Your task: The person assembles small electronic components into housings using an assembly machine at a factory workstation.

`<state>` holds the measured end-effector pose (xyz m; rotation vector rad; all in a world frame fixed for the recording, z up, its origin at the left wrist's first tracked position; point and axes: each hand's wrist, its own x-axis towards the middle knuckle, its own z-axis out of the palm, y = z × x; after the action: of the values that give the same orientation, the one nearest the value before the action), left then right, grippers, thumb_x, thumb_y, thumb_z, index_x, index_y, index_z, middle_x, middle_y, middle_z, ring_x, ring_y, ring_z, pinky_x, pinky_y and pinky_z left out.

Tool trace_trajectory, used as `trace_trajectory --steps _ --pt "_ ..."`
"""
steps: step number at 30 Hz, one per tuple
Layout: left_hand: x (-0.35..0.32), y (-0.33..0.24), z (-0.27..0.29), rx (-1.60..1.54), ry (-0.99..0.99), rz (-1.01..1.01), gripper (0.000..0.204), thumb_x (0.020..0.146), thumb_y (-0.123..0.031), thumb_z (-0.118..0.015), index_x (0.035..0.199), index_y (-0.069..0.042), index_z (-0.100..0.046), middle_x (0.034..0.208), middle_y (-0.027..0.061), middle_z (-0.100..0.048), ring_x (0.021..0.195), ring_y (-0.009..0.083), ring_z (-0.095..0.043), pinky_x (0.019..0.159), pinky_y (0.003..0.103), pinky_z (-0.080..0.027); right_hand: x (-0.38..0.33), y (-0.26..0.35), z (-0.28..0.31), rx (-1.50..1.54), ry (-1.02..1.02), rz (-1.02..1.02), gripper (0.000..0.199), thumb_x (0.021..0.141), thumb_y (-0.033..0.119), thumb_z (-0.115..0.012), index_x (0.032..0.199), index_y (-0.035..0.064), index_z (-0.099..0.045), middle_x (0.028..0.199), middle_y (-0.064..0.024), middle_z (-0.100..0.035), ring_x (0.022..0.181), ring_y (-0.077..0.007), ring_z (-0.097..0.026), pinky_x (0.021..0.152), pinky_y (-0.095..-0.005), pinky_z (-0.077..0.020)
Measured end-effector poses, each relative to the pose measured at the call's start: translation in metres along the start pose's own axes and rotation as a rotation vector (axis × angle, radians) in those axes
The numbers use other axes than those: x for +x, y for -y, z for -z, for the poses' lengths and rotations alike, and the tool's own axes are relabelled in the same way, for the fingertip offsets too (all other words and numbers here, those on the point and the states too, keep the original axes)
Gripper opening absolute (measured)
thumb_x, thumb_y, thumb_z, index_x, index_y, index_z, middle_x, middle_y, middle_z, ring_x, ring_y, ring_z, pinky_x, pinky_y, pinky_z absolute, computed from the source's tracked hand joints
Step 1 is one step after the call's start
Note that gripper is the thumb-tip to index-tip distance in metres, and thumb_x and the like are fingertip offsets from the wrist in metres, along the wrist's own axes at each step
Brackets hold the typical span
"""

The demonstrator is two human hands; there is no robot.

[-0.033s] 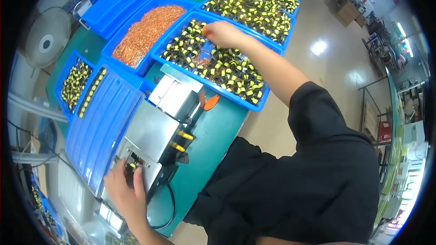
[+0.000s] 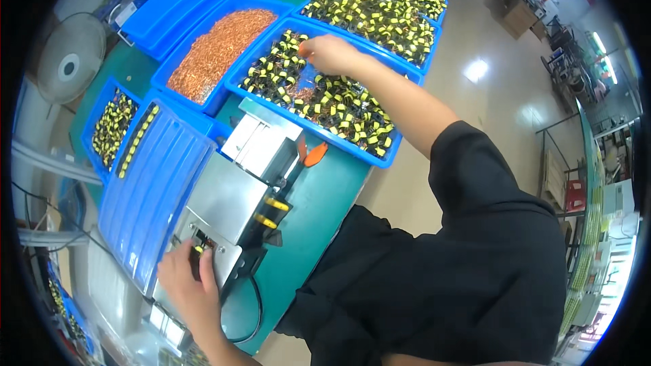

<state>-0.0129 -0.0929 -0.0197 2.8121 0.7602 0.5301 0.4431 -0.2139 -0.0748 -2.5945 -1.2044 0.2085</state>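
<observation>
My left hand (image 2: 184, 285) is at the near end of a silver metal machine (image 2: 227, 196). Its thumb and forefinger close around a small black coil with a yellow band (image 2: 199, 249) at the machine's slot. Over a blue bin (image 2: 390, 158) of similar yellow-banded coils (image 2: 349, 112) is my right hand (image 2: 332, 55), with orange covers on the fingertips. Its fingers bend down together at the far side of a gap in the pile; what they hold, if anything, is hidden.
A blue bin of copper-coloured wire bits (image 2: 220, 47) adjoins the coil bin. Farther back lies a larger heap of coils (image 2: 386, 7). A ribbed blue tray (image 2: 152, 190) leans left of the machine, carrying a row of coils. Orange-handled tool (image 2: 316, 154) on the green table (image 2: 322, 193).
My right hand has shifted very slightly to the left over the coils. The left hand stays at the machine's slot.
</observation>
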Motion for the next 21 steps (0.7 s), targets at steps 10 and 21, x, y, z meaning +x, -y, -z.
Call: trace_trajectory --steps 10,21 --pt "0.04 0.033 0.036 -0.034 -0.233 0.19 0.026 0.091 -0.005 -0.06 0.116 -0.002 -0.064 0.102 0.0115 -0.063 0.082 0.0206 -0.056 0.073 0.032 -0.046 0.007 -0.012 -0.04 -0.211 -0.188 0.149 0.029 0.079 0.005 -0.061 0.107 0.0101 -0.066 0.104 -0.0177 -0.065 0.103 -0.0378 -0.062 0.086 -0.0487 -0.0519" --pt "0.15 0.184 0.0 -0.079 0.011 0.401 0.04 0.086 -0.016 -0.068 0.123 0.0 -0.062 0.102 0.0116 -0.069 0.094 0.0185 -0.066 0.086 0.031 -0.049 0.003 -0.007 -0.022 0.573 -0.154 0.086 0.032 0.09 0.015 -0.064 0.121 0.008 -0.065 0.112 -0.0057 -0.066 0.103 -0.0168 -0.063 0.087 -0.0311 -0.049"
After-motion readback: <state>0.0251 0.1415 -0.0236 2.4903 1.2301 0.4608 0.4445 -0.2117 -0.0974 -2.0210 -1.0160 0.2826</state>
